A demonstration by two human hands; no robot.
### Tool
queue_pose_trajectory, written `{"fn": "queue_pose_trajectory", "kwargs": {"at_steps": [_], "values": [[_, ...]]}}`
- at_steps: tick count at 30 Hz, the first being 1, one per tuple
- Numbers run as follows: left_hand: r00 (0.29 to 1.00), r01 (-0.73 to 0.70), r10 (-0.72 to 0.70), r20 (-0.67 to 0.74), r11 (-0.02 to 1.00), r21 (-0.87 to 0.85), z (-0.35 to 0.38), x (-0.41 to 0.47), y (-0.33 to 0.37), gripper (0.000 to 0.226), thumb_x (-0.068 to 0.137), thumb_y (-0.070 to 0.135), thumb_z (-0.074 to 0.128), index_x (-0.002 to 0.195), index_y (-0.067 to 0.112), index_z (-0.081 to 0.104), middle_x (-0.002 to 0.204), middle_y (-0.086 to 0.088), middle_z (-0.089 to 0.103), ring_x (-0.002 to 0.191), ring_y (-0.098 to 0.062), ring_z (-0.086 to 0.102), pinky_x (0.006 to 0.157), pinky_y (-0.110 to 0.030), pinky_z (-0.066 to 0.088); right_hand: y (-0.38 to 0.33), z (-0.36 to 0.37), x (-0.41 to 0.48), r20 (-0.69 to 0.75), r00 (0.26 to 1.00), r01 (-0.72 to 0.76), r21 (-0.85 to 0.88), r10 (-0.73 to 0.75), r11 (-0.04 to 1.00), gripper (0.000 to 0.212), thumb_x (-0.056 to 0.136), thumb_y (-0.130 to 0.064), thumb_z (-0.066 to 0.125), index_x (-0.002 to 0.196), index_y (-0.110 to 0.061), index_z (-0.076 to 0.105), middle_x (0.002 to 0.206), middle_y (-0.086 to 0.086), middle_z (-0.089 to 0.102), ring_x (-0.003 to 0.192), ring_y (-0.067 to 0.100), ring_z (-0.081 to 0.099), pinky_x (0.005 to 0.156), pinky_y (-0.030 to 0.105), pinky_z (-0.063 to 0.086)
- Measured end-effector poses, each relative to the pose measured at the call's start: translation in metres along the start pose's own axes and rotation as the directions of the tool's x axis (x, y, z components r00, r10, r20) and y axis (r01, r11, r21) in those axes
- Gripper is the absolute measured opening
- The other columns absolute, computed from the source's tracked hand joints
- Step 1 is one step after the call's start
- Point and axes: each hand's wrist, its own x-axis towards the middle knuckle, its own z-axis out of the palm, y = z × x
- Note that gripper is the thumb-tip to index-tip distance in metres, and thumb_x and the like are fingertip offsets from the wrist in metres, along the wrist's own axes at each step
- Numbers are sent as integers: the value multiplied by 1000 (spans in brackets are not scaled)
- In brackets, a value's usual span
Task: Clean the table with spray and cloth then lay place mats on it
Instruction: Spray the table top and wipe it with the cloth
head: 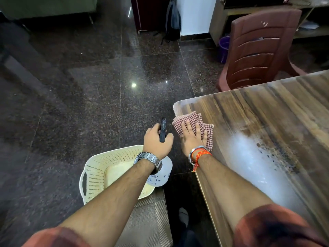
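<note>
Wiping the worktop (258,111) corner.
My right hand (193,138) presses flat on the cloth (193,120); my left hand (156,141) is clamped around the spray bottle (162,172).

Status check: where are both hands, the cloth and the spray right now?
Left hand gripping spray bottle off the table, above cream basket. Right hand flat on checked cloth at table corner. No place mats visible. Nothing blocking.

Cream basket (96,173) on seat, brown chair (258,50) beyond
</note>
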Motion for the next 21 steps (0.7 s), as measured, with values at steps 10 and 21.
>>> {"fn": "queue_pose_trajectory", "kwargs": {"at_steps": [10,21], "values": [[995,42,-42,-88,999,-9,-1,38,0,22,72,29,61,82,10,54,81,-8,59,79,-24,54,61,-30,37,-7,-33,113,45,990,137,-9,-137,990,54,99,-34,28,149,-42,11,159,-19,5,147,21,-5,115,53,-6],[928,187,-254,-272,951,-248,-82,30,-34,21,64,26,64,82,23,54,75,-9,65,62,-30,63,69,-54,57,75,-65,142,-88,933,-316,264,349,911,71,86,-15,55,149,-19,22,156,9,22,142,36,20,115,55,15]]}}
